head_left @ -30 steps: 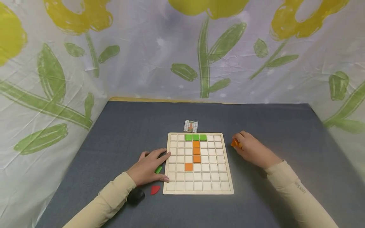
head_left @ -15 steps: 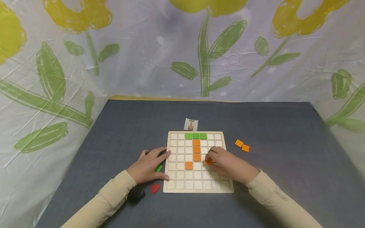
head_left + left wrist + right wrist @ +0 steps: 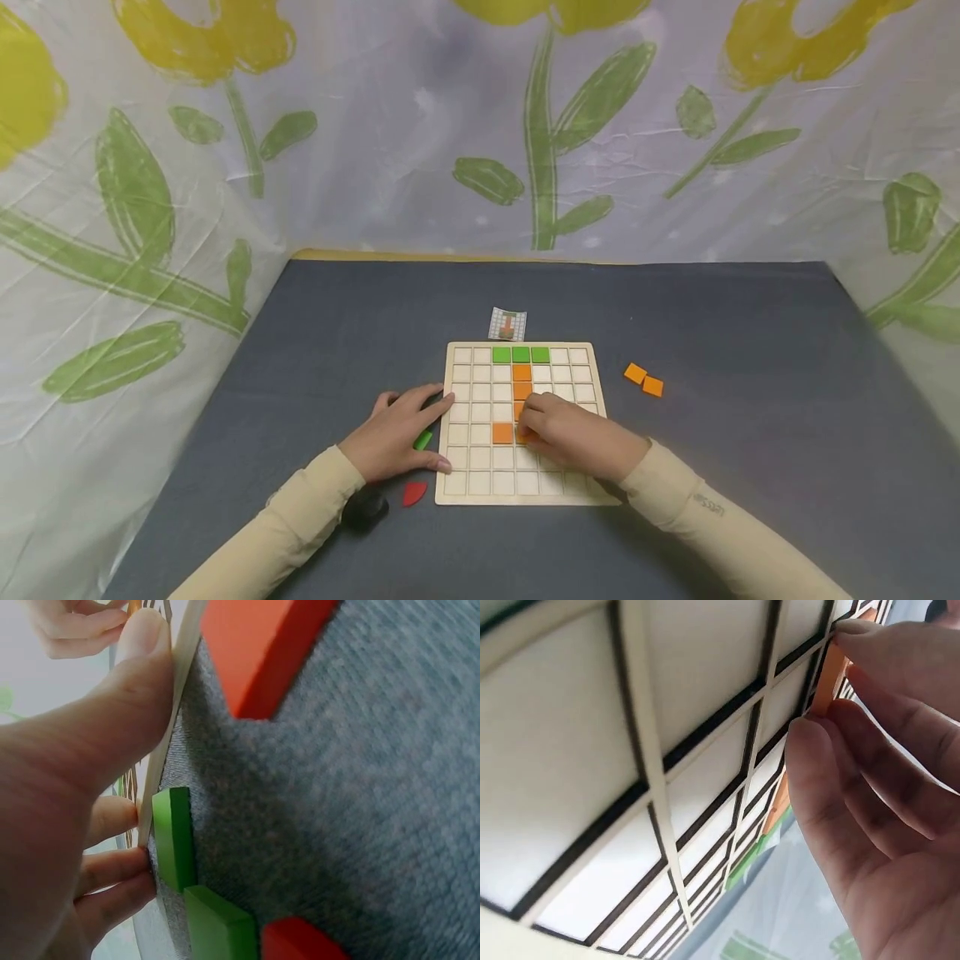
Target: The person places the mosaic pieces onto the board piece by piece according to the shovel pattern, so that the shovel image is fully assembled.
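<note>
A wooden grid board (image 3: 480,493) lies on the dark table. My left hand (image 3: 393,437) rests on its left edge, thumb and fingers spread along the rim. With fingertips and thumb my right hand (image 3: 577,433) pinches an orange square tile (image 3: 827,682) at a cell in the fifth row, just right of another orange tile (image 3: 502,433). Green tiles (image 3: 521,354) fill three cells of the top row, and an orange column (image 3: 522,372) runs down from the middle one. The held tile is mostly covered by the fingers in the head view.
Two loose orange tiles (image 3: 635,372) lie right of the board. A small pattern card (image 3: 507,323) sits just beyond its far edge. Beside the left hand are green pieces (image 3: 174,836), a red piece (image 3: 414,493) and a black rounded object (image 3: 365,510).
My right hand has moved left from the loose orange tiles to the board's middle, bringing one orange tile along. Two tiles stay behind at the right. My left hand keeps its place.
</note>
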Demonstrator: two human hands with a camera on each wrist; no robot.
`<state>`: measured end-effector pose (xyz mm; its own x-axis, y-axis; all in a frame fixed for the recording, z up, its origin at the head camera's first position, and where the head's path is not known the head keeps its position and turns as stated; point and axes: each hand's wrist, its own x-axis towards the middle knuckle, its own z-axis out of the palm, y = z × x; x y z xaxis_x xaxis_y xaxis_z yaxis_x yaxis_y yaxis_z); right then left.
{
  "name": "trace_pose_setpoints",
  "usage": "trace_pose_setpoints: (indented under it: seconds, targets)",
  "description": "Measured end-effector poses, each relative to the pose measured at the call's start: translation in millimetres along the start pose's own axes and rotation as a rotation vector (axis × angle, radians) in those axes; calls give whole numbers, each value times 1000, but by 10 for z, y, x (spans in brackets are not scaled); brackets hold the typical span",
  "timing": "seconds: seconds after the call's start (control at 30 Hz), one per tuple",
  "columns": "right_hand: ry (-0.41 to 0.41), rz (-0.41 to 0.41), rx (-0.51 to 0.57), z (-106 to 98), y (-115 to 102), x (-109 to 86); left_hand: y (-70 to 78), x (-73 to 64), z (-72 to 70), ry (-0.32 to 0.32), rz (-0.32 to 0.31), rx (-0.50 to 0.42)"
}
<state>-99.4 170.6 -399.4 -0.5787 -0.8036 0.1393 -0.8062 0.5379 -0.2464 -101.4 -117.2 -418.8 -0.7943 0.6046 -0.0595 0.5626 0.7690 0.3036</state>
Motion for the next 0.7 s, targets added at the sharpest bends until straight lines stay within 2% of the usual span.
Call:
trace_pose_setpoints:
  seconds: [0.23,0.43,0.57,0.7]
  targets:
    - [12,7,-44,6,-8,3,5,9,-6,-6,-20,-8]
    - [7,5,-4,-54,6,-8,-10,-11,9,-8,-22,-9]
    - [44,59,14,-203,98,-133,-14,-18,28,-5,-19,-5]
    - [101,169,-23,-375,328,-386,3,11,15,-5,-8,-14]
